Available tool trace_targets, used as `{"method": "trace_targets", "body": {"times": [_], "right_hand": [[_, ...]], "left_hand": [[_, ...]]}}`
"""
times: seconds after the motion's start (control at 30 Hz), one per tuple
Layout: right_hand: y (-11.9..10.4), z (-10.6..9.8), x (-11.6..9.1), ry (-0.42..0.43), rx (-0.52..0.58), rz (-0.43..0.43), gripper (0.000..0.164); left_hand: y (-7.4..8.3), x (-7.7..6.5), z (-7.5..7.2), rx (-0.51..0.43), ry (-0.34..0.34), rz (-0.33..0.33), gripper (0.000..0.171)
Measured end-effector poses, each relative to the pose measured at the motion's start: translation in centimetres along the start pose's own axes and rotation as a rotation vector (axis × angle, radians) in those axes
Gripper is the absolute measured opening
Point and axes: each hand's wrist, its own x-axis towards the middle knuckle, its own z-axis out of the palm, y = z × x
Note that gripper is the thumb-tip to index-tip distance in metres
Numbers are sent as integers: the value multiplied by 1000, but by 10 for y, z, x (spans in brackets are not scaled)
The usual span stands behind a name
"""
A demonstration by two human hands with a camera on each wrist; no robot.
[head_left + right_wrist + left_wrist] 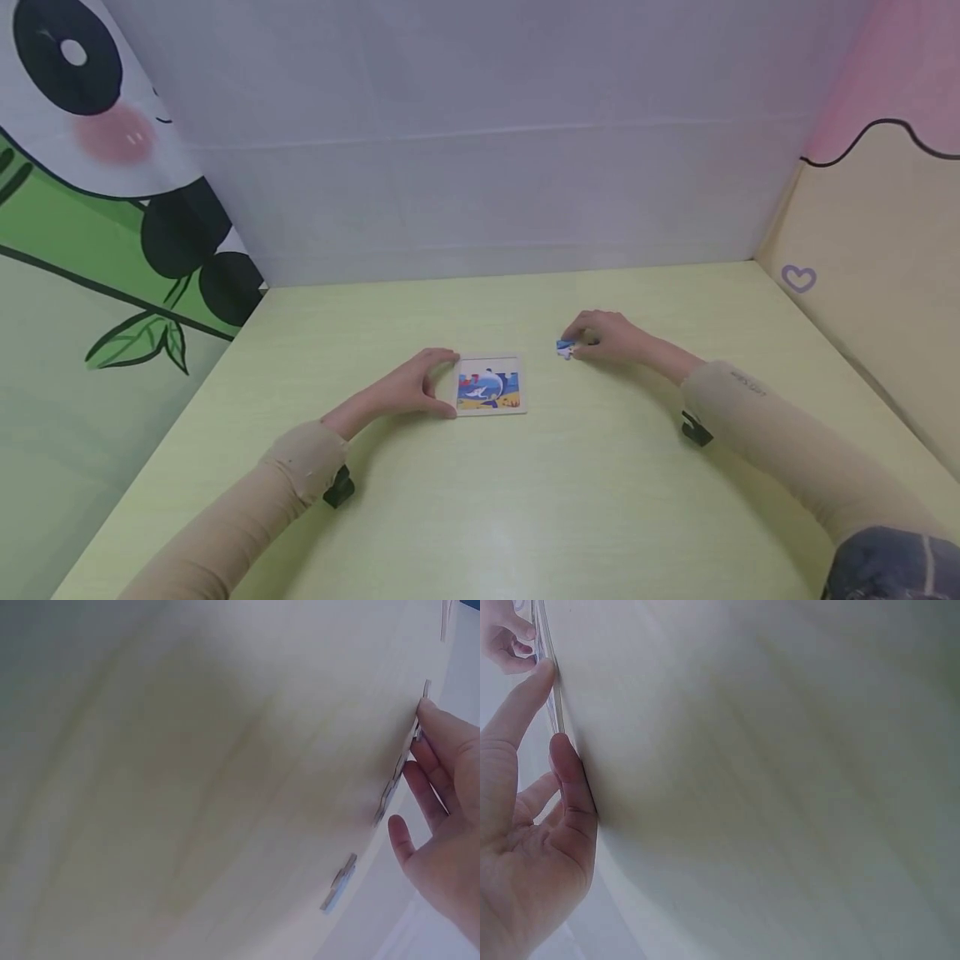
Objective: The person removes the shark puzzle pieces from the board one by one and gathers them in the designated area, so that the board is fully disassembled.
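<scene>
A square framed jigsaw puzzle (pixel 488 389) with a dolphin-and-sea picture lies on the table, a plain strip showing along its top. My left hand (pixel 420 385) holds it from the left, thumb at the near corner and a finger at the far one. In the left wrist view, fingertips (pixel 564 750) meet the frame's edge. To the right of the puzzle, my right hand (pixel 611 337) pinches a blue-and-white jigsaw piece (pixel 565 348), close over the tabletop. More thin pieces (pixel 386 796) lie beneath its fingers in the right wrist view, hidden by the hand from above.
Another flat piece (pixel 340 883) lies a little apart on the table. The pale yellow tabletop (pixel 495 500) runs back to a plain pale cloth wall (pixel 480 200). Printed cartoon panels stand along the left and right sides.
</scene>
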Motion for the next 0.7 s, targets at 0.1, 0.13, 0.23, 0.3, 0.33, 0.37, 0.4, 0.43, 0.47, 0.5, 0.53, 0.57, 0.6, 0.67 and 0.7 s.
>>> {"method": "trace_targets", "body": {"times": [0.1, 0.13, 0.23, 0.3, 0.33, 0.37, 0.4, 0.43, 0.47, 0.5, 0.53, 0.57, 0.6, 0.67, 0.7], "right_hand": [[-2, 1, -1, 0, 15, 8, 28], [-2, 1, -1, 3, 15, 4, 28], [-4, 1, -2, 10, 24, -3, 30], [-5, 1, -2, 14, 27, -8, 30], [-6, 1, -2, 13, 30, -5, 30], [-6, 1, -2, 12, 31, -2, 30], [-7, 0, -1, 10, 31, 1, 31], [-7, 0, -1, 9, 31, 3, 31], [-7, 0, -1, 9, 30, 3, 30], [-7, 0, -1, 8, 28, 2, 31], [-8, 0, -1, 8, 27, 1, 31], [-8, -1, -1, 8, 28, -1, 31], [-8, 0, -2, 9, 30, -2, 31], [-7, 0, -2, 10, 33, -6, 30], [-7, 0, -2, 10, 35, -7, 30]], "left_hand": [[-1, -1, 0, 13, -2, 5, 93], [-2, -1, 0, 15, -2, 4, 92], [-2, -2, -1, 17, -4, 3, 92], [-1, -2, -1, 16, -6, -2, 92], [-1, -2, -1, 14, -7, -1, 92], [-1, -2, -1, 15, -8, 2, 92], [-2, -2, -1, 15, -9, 5, 92], [-2, -2, -1, 15, -10, 7, 92], [-2, -2, -1, 16, -10, 9, 92], [-2, -2, -1, 18, -10, 13, 92], [-2, -2, -1, 19, -10, 16, 92], [-2, -2, -1, 21, -10, 17, 92], [-1, -3, -1, 23, -9, 18, 92], [-1, -3, -2, 27, -8, 20, 91], [0, -3, -2, 27, -9, 20, 91]]}}
